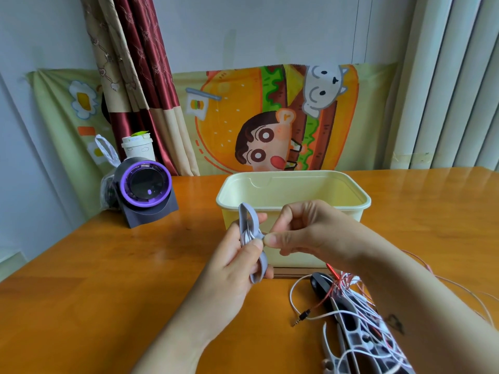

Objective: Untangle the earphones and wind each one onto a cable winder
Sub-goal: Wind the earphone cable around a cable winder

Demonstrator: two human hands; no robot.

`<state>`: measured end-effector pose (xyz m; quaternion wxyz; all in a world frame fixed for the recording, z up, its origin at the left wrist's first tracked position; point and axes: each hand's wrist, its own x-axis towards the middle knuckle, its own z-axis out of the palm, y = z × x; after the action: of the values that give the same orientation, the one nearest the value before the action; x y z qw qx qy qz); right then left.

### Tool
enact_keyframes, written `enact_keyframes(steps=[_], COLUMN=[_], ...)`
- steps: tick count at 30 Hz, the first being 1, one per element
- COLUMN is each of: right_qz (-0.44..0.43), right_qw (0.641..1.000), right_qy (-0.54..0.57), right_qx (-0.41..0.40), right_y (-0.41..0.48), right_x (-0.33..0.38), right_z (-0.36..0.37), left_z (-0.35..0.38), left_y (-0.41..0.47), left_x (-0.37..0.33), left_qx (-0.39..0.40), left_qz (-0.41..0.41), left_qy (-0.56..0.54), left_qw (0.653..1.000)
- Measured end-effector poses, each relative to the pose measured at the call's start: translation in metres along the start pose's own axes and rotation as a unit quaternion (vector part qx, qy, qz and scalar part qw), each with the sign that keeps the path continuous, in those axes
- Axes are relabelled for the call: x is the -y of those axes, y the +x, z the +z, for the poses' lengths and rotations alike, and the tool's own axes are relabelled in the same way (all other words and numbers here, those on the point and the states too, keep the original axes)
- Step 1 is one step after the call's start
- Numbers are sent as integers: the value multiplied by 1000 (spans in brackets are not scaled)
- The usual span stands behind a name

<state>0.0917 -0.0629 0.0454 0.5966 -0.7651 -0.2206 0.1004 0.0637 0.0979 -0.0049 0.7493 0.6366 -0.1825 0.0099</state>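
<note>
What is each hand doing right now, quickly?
Left hand: holding a grey cable winder with white cable wound on it.
Right hand: fingers pinching the same winder at its middle.

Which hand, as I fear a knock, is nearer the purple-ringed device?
Left. The left hand lies right of the purple-ringed device, toward the camera; the right hand is farther right, before the cream tub.

Soft light is gleaming off the orange wooden bench, a red-and-beige curtain is hanging down the pale grey wall over a cartoon burger cloth, and white vertical slats are standing at the right.
</note>
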Motion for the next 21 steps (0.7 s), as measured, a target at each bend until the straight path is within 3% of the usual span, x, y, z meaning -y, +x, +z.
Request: enact_keyframes(steps=[4, 12, 16, 21], right_qz=[18, -11, -23, -76], right_qw=[999, 998, 988, 935], right_qy=[26, -68, -145, -315], right_qx=[19, -16, -54, -144], right_y=[-1, -4, -7, -11], right_x=[-1, 11, 17, 24], right_z=[-2, -1, 3, 18], left_z=[1, 0, 0, -1], left_y=[-1, 0, 1, 3], left_x=[-1, -6, -5, 3], left_qx=[13, 13, 1, -47], left_qz=[-13, -47, -35, 7], left_qy=[-49, -182, -136, -11], left_qw=[999, 982, 990, 999])
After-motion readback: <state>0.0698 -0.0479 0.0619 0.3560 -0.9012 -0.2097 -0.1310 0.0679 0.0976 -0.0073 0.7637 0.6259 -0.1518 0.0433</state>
